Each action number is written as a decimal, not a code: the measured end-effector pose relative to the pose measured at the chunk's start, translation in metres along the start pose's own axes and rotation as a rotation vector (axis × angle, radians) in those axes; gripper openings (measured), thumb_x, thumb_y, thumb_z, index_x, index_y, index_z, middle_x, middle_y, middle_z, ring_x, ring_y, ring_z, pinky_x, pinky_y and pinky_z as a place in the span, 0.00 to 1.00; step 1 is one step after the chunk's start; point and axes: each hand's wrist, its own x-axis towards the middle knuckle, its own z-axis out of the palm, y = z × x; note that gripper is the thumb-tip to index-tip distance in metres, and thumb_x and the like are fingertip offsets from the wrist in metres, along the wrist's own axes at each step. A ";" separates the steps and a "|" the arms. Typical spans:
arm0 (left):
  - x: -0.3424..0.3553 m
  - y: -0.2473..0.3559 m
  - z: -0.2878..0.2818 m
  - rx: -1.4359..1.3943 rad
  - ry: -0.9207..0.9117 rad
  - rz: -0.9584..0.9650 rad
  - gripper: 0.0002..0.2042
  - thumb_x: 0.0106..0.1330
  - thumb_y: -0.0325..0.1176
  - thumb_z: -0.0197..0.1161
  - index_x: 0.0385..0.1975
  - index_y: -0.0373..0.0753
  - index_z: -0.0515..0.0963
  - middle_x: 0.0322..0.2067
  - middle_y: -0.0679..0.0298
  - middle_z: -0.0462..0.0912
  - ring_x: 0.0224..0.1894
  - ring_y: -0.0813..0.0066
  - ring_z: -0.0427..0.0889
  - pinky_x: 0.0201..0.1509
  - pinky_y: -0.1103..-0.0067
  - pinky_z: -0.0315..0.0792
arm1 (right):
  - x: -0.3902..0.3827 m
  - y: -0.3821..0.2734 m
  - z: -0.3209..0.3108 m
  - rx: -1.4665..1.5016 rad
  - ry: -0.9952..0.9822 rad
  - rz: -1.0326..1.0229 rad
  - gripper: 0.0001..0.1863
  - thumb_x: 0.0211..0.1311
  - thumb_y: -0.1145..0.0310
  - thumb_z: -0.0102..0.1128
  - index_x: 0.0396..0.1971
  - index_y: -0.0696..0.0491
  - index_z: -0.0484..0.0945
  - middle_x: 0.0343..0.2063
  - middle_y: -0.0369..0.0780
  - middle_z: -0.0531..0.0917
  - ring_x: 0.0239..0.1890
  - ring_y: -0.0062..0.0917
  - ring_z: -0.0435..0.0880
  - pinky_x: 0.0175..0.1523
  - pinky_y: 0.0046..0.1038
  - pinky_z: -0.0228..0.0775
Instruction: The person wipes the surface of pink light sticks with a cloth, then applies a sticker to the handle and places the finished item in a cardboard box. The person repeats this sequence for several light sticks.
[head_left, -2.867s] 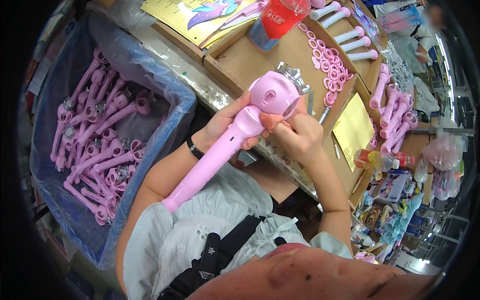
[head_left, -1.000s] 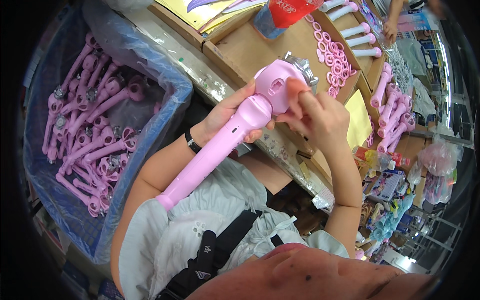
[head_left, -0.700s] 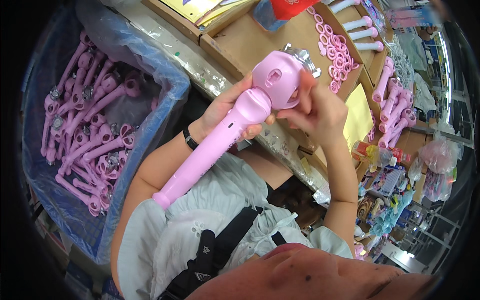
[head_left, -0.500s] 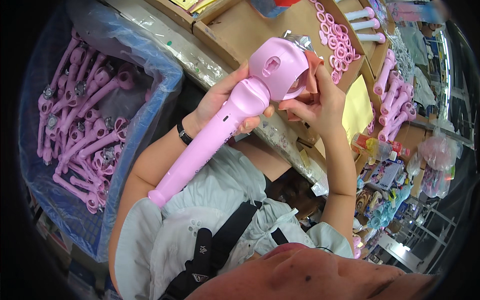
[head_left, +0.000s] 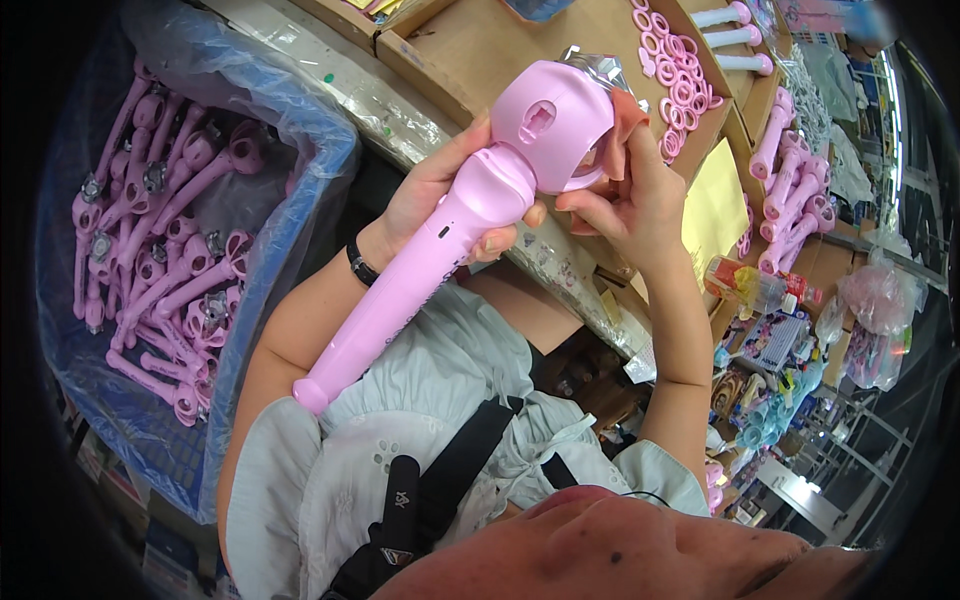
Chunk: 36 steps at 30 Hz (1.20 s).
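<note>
Head view, left to right: a blue-lined bin [head_left: 300, 150] holds many pink plastic wands. The left hand [head_left: 440, 200] wraps the long pink plastic wand [head_left: 440, 250] at its neck; the right hand [head_left: 630, 200] pinches its round head rim. Fitting seems underway, with loose pink rings [head_left: 675, 85] left on the cardboard bench.

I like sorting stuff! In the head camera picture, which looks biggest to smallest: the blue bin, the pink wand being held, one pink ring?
1. Blue bin
2. Pink wand, though nearness to the camera enlarges it
3. Pink ring
</note>
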 end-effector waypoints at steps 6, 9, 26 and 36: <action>0.001 0.000 -0.001 -0.015 0.002 0.003 0.29 0.69 0.58 0.40 0.53 0.36 0.67 0.32 0.48 0.77 0.21 0.67 0.79 0.17 0.81 0.74 | 0.007 -0.011 0.002 -0.355 0.132 -0.392 0.18 0.41 0.56 0.71 0.33 0.46 0.79 0.15 0.34 0.69 0.16 0.25 0.72 0.19 0.26 0.63; 0.001 0.000 -0.001 0.017 0.010 0.032 0.29 0.68 0.58 0.40 0.53 0.37 0.67 0.30 0.49 0.78 0.20 0.67 0.79 0.16 0.81 0.74 | 0.004 -0.019 -0.006 -0.341 0.049 -0.451 0.10 0.44 0.62 0.68 0.30 0.39 0.80 0.15 0.31 0.69 0.15 0.23 0.72 0.16 0.26 0.61; 0.001 0.004 -0.002 0.009 -0.015 -0.032 0.29 0.69 0.57 0.39 0.59 0.41 0.60 0.38 0.46 0.70 0.21 0.68 0.76 0.17 0.83 0.71 | -0.186 -0.026 0.014 -0.324 0.336 0.256 0.08 0.47 0.73 0.66 0.30 0.55 0.79 0.28 0.39 0.80 0.29 0.33 0.78 0.33 0.30 0.70; 0.004 0.008 0.010 -0.030 0.000 -0.111 0.30 0.68 0.56 0.43 0.57 0.33 0.60 0.40 0.47 0.70 0.25 0.69 0.73 0.25 0.81 0.74 | -0.239 -0.004 0.048 -0.483 0.331 0.142 0.14 0.45 0.79 0.64 0.36 0.53 0.81 0.31 0.37 0.80 0.34 0.30 0.80 0.39 0.29 0.71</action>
